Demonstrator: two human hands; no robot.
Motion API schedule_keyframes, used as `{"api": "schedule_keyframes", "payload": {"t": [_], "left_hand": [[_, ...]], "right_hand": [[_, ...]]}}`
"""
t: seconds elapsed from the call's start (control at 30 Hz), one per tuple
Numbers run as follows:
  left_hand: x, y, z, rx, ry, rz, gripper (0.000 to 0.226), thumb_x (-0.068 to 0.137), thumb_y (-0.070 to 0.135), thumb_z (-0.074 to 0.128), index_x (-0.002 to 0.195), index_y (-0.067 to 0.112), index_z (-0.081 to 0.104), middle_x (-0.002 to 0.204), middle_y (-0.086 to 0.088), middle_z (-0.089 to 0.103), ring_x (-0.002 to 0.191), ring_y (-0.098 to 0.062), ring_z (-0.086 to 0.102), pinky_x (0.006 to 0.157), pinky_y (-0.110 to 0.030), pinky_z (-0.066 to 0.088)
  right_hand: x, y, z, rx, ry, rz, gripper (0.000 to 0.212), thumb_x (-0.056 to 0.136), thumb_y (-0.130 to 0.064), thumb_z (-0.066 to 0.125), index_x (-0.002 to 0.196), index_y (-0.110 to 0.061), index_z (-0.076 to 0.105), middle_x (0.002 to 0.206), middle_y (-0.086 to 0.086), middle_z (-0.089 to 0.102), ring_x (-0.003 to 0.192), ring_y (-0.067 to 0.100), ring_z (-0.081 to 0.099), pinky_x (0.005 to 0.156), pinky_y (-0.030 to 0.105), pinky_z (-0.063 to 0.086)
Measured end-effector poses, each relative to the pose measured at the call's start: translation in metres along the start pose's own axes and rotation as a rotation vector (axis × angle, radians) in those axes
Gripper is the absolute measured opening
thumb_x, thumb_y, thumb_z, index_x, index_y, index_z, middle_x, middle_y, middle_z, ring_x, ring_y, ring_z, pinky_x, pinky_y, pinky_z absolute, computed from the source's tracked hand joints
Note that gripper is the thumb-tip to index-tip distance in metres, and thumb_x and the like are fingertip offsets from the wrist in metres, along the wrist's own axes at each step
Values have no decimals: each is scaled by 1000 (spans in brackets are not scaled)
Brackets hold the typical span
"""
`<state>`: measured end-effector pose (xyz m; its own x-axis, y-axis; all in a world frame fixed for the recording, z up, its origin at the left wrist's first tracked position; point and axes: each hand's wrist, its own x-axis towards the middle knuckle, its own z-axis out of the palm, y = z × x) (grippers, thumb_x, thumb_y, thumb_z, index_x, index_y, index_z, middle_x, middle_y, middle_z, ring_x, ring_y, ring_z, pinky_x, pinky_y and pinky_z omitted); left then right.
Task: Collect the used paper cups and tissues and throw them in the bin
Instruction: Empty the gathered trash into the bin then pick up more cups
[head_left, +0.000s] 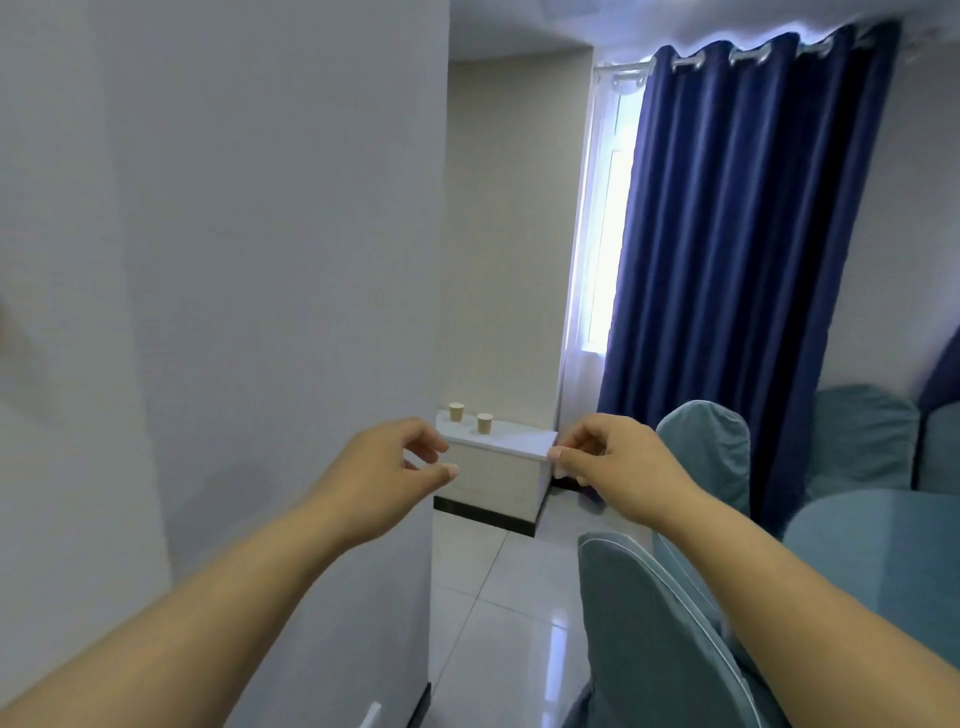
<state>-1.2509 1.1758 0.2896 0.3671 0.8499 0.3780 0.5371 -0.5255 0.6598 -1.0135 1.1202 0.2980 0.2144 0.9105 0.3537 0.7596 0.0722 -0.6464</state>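
Note:
Two tan paper cups stand upright on a low white ledge (519, 434) at the far end of the room: one cup (455, 411) at the ledge's left end, the other cup (484, 423) a little to its right. Both my arms reach forward at chest height, well short of the ledge. My left hand (387, 465) hovers with loosely curled fingers and holds nothing. My right hand (613, 460) is also loosely curled with the thumb forward, and nothing shows clearly in it. No tissue or bin is in view.
A white wall corner (311, 312) fills the left side. Chairs in teal covers (665, 639) and a teal-covered table (878, 545) crowd the right. A narrow strip of glossy tiled floor (493, 597) leads to the ledge. A blue curtain (737, 260) hangs behind.

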Motion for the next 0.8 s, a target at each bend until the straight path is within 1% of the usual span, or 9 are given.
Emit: {"api": "schedule_keyframes", "payload": {"t": [0.1, 0.17, 0.23, 0.3, 0.43, 0.5, 0.6, 0.7, 0.8], "left_hand": [[59, -31, 20, -13, -39, 4, 17, 86, 40, 65, 101, 33, 60, 97, 19, 59, 85, 0, 59, 66, -15, 44], [99, -54, 33, -7, -71, 6, 18, 86, 41, 65, 102, 34, 59, 96, 20, 58, 85, 1, 59, 67, -15, 45], [142, -77, 45, -17, -90, 17, 18, 86, 40, 65, 102, 33, 59, 96, 19, 58, 85, 1, 58, 68, -14, 45], [187, -100, 59, -48, -109, 32, 18, 86, 39, 65, 101, 31, 60, 96, 17, 60, 87, -1, 59, 70, -16, 46], [275, -134, 89, -95, -196, 32, 16, 86, 38, 66, 100, 30, 61, 97, 14, 61, 89, -5, 59, 77, -23, 49], [320, -143, 107, -112, -222, 51, 16, 86, 37, 66, 99, 30, 61, 96, 14, 60, 86, -5, 58, 73, -22, 49], [379, -149, 139, -166, -259, 75, 15, 86, 35, 66, 99, 28, 61, 95, 13, 61, 84, -5, 57, 66, -19, 45], [432, -153, 177, -180, -316, 114, 15, 87, 34, 66, 100, 28, 61, 94, 14, 61, 86, -3, 57, 70, -18, 44], [492, -161, 217, -195, -345, 144, 16, 86, 34, 66, 101, 28, 62, 96, 15, 61, 88, -1, 56, 72, -18, 43]], "right_hand": [[57, 24, 23, -7, -21, 33, 14, 86, -36, 67, 80, -24, 63, 78, -3, 66, 73, 16, 64, 66, 27, 53], [93, 38, 37, -41, -24, 48, 14, 87, -37, 66, 79, -25, 62, 77, -4, 65, 74, 14, 64, 64, 23, 48], [130, 51, 49, -54, 1, 59, 15, 87, -37, 66, 78, -26, 61, 78, -6, 65, 75, 13, 64, 63, 22, 46], [166, 65, 62, -59, 44, 74, 15, 87, -37, 66, 78, -26, 61, 77, -5, 66, 75, 14, 64, 64, 24, 49], [231, 92, 77, -60, 82, 163, 14, 87, -34, 67, 80, -22, 64, 74, -6, 67, 76, 16, 66, 72, 34, 56], [264, 106, 79, -76, 116, 195, 15, 85, -34, 67, 79, -21, 64, 75, -5, 67, 75, 17, 66, 73, 38, 57], [304, 132, 79, -97, 134, 227, 17, 84, -37, 68, 80, -21, 64, 75, -5, 67, 72, 14, 64, 71, 34, 56], [342, 166, 77, -152, 100, 273, 16, 85, -38, 67, 81, -23, 65, 73, -7, 67, 69, 9, 60, 68, 29, 53], [394, 210, 71, -185, 108, 297, 14, 85, -37, 67, 82, -24, 65, 74, -6, 68, 71, 11, 64, 72, 33, 56]]}}
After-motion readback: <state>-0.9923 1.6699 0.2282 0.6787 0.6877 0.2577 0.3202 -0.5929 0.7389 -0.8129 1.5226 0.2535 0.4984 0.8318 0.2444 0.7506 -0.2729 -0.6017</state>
